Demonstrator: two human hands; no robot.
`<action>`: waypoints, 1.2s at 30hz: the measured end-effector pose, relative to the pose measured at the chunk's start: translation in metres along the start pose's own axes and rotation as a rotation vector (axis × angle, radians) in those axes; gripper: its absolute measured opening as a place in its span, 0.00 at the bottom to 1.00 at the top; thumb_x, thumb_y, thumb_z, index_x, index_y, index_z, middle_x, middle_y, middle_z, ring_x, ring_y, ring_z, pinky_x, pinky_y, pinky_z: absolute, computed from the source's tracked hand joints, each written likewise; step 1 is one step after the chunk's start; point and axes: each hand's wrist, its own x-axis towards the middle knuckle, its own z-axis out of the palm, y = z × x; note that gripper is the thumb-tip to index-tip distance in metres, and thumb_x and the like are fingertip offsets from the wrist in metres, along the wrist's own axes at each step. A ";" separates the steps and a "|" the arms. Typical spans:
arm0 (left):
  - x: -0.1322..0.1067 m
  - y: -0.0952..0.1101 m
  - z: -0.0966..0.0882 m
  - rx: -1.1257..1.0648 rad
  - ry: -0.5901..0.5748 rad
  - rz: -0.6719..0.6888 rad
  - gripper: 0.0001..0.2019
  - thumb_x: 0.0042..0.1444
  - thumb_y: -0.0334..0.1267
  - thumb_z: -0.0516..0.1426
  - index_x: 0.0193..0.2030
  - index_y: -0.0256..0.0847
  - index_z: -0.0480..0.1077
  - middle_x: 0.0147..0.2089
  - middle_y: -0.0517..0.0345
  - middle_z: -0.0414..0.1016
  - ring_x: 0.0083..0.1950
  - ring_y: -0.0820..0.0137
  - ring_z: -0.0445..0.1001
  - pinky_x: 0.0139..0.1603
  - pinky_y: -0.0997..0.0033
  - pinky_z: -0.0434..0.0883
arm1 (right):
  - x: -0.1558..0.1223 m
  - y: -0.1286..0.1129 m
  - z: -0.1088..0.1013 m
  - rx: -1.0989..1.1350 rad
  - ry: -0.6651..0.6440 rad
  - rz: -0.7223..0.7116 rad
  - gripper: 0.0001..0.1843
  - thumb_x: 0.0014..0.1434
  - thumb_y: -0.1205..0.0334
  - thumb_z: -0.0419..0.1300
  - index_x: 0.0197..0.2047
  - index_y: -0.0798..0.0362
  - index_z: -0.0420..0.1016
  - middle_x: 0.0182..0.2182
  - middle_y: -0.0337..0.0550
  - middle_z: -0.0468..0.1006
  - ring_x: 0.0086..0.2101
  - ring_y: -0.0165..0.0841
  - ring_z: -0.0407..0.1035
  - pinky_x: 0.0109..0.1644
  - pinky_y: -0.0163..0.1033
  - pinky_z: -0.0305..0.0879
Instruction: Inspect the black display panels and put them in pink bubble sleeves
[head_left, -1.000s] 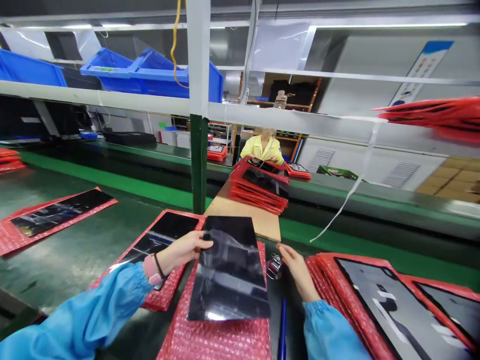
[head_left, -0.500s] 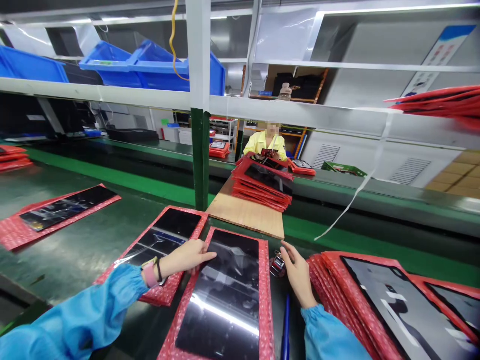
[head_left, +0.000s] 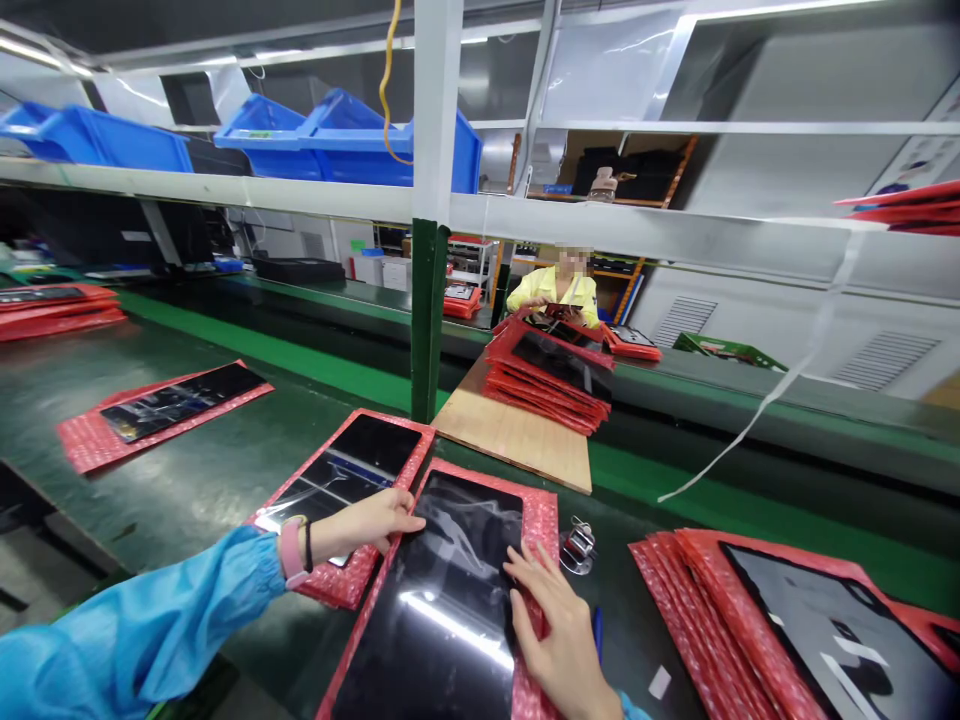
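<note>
A glossy black panel (head_left: 439, 610) lies flat on a red bubble-wrap sheet (head_left: 544, 520) just in front of me on the green belt. My left hand (head_left: 367, 525) rests on the panel's left edge, fingers stretched out, with a pink band and a black band at the wrist. My right hand (head_left: 551, 625) lies flat and open on the panel's right side. A second black panel on red wrap (head_left: 345, 465) sits just to the left, partly under my left forearm.
A stack of red-wrapped panels (head_left: 795, 620) lies at lower right. A small tape dispenser (head_left: 577, 545) and a blue pen (head_left: 598, 625) sit beside my right hand. A wooden board (head_left: 517, 440) carries another red stack (head_left: 555, 375). A person in yellow (head_left: 559, 295) works opposite. A green post (head_left: 427, 320) stands ahead.
The black panel, held tilted a second ago, now lies flat on the red wrap. My right hand moved left from the belt onto the panel. The view shifted leftward.
</note>
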 end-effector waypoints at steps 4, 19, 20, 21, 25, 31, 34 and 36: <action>-0.004 0.003 -0.002 -0.021 0.043 0.102 0.22 0.38 0.49 0.67 0.27 0.41 0.58 0.21 0.73 0.50 0.23 0.78 0.49 0.24 0.75 0.47 | 0.002 0.002 -0.002 -0.001 0.014 -0.008 0.12 0.60 0.64 0.56 0.43 0.50 0.79 0.44 0.45 0.82 0.46 0.42 0.77 0.54 0.56 0.71; 0.000 -0.002 -0.100 -0.442 0.172 0.122 0.25 0.37 0.37 0.70 0.44 0.36 0.71 0.38 0.53 0.80 0.38 0.63 0.78 0.44 0.66 0.73 | 0.013 0.019 -0.016 0.217 -0.029 0.580 0.15 0.56 0.51 0.58 0.25 0.51 0.74 0.18 0.38 0.71 0.21 0.33 0.65 0.27 0.36 0.59; 0.003 -0.008 -0.111 -0.449 0.189 0.112 0.25 0.36 0.36 0.70 0.44 0.36 0.72 0.38 0.52 0.80 0.38 0.63 0.79 0.44 0.66 0.73 | 0.013 0.019 -0.016 0.245 -0.041 0.610 0.15 0.55 0.50 0.59 0.24 0.51 0.74 0.18 0.38 0.70 0.21 0.33 0.64 0.27 0.36 0.58; 0.005 -0.014 -0.121 -0.452 0.205 0.101 0.24 0.36 0.35 0.70 0.43 0.36 0.72 0.37 0.52 0.81 0.38 0.62 0.79 0.44 0.65 0.74 | 0.014 0.019 -0.015 0.275 -0.050 0.640 0.15 0.53 0.50 0.59 0.24 0.51 0.75 0.18 0.37 0.69 0.21 0.32 0.62 0.28 0.36 0.56; 0.010 -0.035 -0.145 -0.428 0.284 0.044 0.22 0.36 0.33 0.68 0.41 0.35 0.72 0.36 0.50 0.81 0.37 0.59 0.80 0.42 0.62 0.75 | 0.018 0.019 -0.019 0.464 -0.115 0.789 0.18 0.47 0.46 0.63 0.23 0.53 0.75 0.15 0.36 0.63 0.19 0.28 0.56 0.24 0.35 0.51; 0.014 -0.033 -0.145 -0.292 0.523 0.090 0.17 0.38 0.30 0.64 0.39 0.37 0.70 0.39 0.50 0.80 0.51 0.53 0.75 0.52 0.62 0.71 | 0.025 0.008 -0.038 0.875 -0.222 1.032 0.19 0.45 0.50 0.64 0.32 0.58 0.79 0.17 0.37 0.68 0.16 0.20 0.52 0.19 0.28 0.39; 0.010 -0.022 -0.114 -0.246 0.526 0.134 0.19 0.41 0.32 0.62 0.43 0.41 0.68 0.43 0.53 0.78 0.56 0.56 0.72 0.55 0.63 0.68 | 0.026 0.004 -0.043 1.014 -0.191 1.094 0.17 0.43 0.52 0.66 0.32 0.57 0.80 0.18 0.36 0.68 0.17 0.19 0.53 0.19 0.26 0.40; 0.004 -0.017 -0.080 -0.231 0.422 0.132 0.18 0.41 0.35 0.62 0.42 0.41 0.69 0.40 0.55 0.77 0.49 0.59 0.75 0.52 0.63 0.70 | 0.026 0.004 -0.043 1.075 -0.169 1.134 0.16 0.41 0.54 0.68 0.31 0.57 0.81 0.18 0.36 0.68 0.17 0.19 0.55 0.19 0.25 0.41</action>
